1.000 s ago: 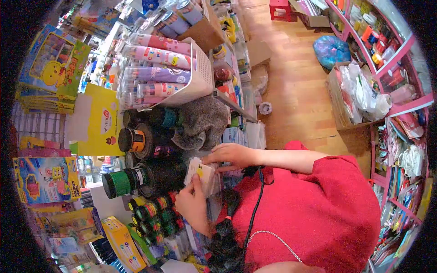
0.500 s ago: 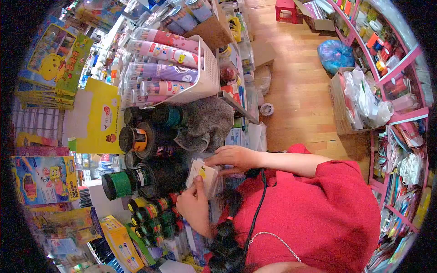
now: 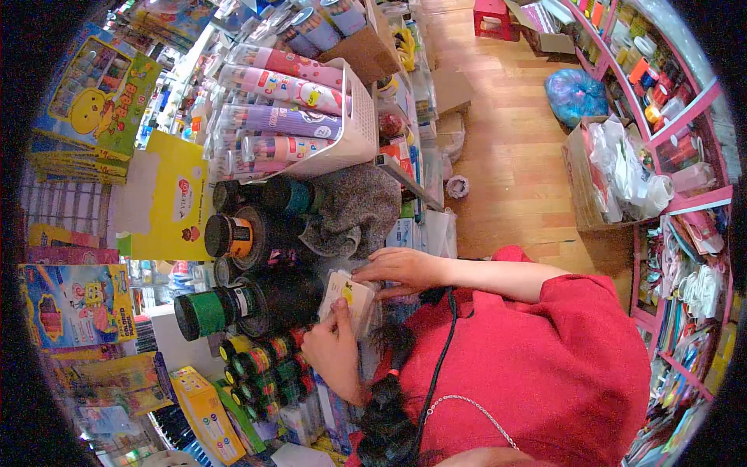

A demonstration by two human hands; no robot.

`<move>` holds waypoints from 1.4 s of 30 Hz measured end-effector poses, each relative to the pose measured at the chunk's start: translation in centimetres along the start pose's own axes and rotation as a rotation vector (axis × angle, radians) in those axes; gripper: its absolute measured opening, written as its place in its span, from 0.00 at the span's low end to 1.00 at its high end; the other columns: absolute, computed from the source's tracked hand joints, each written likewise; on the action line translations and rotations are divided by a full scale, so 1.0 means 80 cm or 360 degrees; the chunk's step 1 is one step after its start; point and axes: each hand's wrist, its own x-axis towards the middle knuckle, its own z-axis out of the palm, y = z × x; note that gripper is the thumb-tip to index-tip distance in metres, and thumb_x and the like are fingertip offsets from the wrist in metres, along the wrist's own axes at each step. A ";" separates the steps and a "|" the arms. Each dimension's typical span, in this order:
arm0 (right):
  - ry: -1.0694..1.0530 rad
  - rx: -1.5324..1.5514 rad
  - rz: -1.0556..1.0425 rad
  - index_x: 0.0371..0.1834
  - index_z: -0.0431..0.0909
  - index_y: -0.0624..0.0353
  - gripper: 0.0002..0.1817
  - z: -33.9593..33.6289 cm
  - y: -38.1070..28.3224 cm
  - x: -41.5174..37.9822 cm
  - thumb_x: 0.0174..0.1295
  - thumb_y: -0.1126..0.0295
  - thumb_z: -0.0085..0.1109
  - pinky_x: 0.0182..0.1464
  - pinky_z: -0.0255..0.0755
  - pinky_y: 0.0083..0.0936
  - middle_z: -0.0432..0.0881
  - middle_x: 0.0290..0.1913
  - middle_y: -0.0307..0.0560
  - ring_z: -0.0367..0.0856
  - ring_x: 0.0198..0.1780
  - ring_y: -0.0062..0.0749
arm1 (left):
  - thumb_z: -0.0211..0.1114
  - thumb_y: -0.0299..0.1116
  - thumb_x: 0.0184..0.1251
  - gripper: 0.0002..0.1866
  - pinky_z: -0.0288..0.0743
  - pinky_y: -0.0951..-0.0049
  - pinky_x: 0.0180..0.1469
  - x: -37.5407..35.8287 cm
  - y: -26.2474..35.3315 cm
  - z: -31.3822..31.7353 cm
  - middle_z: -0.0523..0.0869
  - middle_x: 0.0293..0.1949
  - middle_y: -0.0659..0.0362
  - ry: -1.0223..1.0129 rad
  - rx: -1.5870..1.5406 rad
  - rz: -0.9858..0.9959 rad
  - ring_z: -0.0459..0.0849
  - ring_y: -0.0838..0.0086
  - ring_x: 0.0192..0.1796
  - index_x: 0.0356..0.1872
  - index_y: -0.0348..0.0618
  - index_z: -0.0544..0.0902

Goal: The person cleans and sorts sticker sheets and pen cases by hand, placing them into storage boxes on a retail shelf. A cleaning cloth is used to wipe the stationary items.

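A small white pack with a yellow lemon-like picture (image 3: 349, 296) is held in front of my red top. My left hand (image 3: 333, 347) is closed on its lower end, the thumb lying across the printed face. At the pack's upper end, my right hand (image 3: 401, 268) grips the edge with bent fingers. What lies under the pack is hidden. Just beyond it stand dark jars, one with a green label (image 3: 208, 313) and one with an orange label (image 3: 230, 236). A grey cloth (image 3: 354, 208) lies beside my right hand.
A white basket (image 3: 359, 117) holds several colored pencil tubes. Small jars (image 3: 261, 362) and a yellow box (image 3: 206, 416) stand near my left hand. Behind me are pink-edged shelves (image 3: 695, 199), a cardboard box of plastic bags (image 3: 583, 183) and a blue bag (image 3: 574, 96) on the wooden floor.
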 end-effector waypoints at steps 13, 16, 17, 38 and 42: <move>-0.0032 -0.0088 0.0011 0.57 0.65 0.55 0.27 0.001 0.001 -0.002 0.54 0.60 0.58 0.58 0.60 0.33 0.73 0.53 0.46 0.72 0.52 0.36 | 0.47 0.58 0.60 0.28 0.70 0.58 0.28 0.001 -0.007 0.008 0.78 0.18 0.45 0.0096 -0.0119 0.0078 0.79 0.52 0.23 0.29 0.43 0.85; -0.0050 -0.0059 0.0053 0.57 0.65 0.55 0.27 -0.004 -0.005 0.000 0.54 0.60 0.58 0.59 0.60 0.34 0.73 0.54 0.45 0.71 0.53 0.37 | 0.47 0.59 0.60 0.29 0.69 0.59 0.28 0.002 -0.008 0.003 0.78 0.17 0.45 0.0081 -0.0135 0.0084 0.78 0.52 0.23 0.28 0.42 0.84; -0.0049 -0.0061 0.0062 0.57 0.65 0.55 0.27 -0.004 -0.006 0.000 0.54 0.61 0.58 0.59 0.59 0.35 0.72 0.54 0.45 0.71 0.53 0.37 | 0.48 0.59 0.60 0.29 0.69 0.59 0.28 0.003 -0.007 0.001 0.78 0.17 0.45 0.0074 -0.0138 0.0087 0.78 0.52 0.23 0.27 0.42 0.84; 0.0133 0.0239 0.0223 0.59 0.62 0.60 0.32 0.006 -0.031 0.003 0.50 0.64 0.61 0.63 0.52 0.41 0.70 0.55 0.52 0.63 0.61 0.44 | 0.59 0.40 0.56 0.14 0.67 0.62 0.48 -0.069 -0.029 0.034 0.80 0.41 0.58 0.0733 -0.0448 0.0621 0.76 0.62 0.46 0.41 0.48 0.81; -0.0035 -0.0197 0.0025 0.59 0.65 0.53 0.29 0.002 -0.061 0.032 0.51 0.62 0.58 0.64 0.50 0.41 0.67 0.59 0.48 0.60 0.63 0.43 | 0.63 0.37 0.52 0.11 0.67 0.65 0.47 -0.118 -0.052 0.027 0.80 0.36 0.59 0.0504 -0.0812 0.0755 0.76 0.64 0.42 0.37 0.47 0.81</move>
